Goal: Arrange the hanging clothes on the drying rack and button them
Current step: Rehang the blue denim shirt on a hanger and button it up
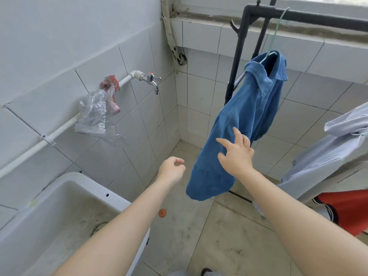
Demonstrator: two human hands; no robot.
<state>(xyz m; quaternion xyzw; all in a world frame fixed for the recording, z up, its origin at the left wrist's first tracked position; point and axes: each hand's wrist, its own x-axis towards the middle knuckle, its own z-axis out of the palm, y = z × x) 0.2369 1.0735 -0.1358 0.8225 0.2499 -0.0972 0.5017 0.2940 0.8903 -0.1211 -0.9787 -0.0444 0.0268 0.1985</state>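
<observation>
Blue collared cotton shirt (249, 108) hangs at 1 o'clock on a pale green thin hanger (275, 34) from the black metal drying rack (245, 22), body slanting down to center. R hand (237, 154) is at shirt's lower front, fingers spread wide, gripping nothing; contact unclear. L hand (172, 170) is just left of hem, fingers loosely curled, empty. Pale white shirt (326, 156) at 3 o'clock. White ceramic sink (83, 182) at 8.

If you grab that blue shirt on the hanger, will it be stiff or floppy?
Probably floppy: the blue shirt sags in soft folds. It would likely swing when pushed, since it hangs from one thin hanger hook on the rail. It looks light, though I can't tell if it's wet.
</observation>
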